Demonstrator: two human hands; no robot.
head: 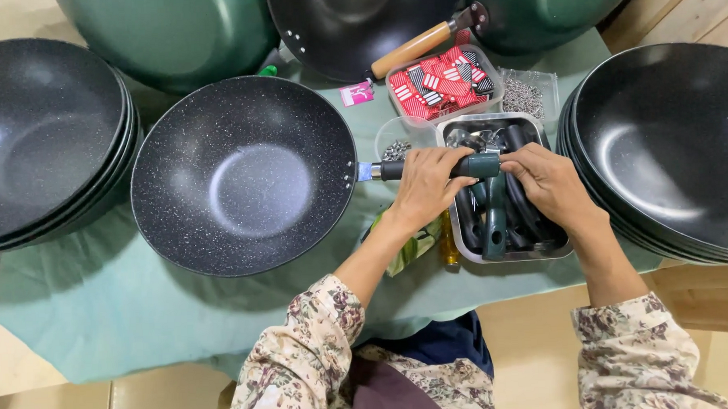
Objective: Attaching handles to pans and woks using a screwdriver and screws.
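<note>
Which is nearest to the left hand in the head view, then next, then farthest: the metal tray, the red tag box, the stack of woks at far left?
From the left hand:
1. Metal tray, just to its right, almost touching.
2. Red tag box, beyond it, up the table.
3. Stack of woks, far left edge, past the speckled wok.

Up at the far side of the table sits a clear rectangular plastic tub (444,82) heaped with small flat red, black and white paper tags (440,85). Just to its left, one small pink square tag (356,93) lies alone on the green cloth.
</note>
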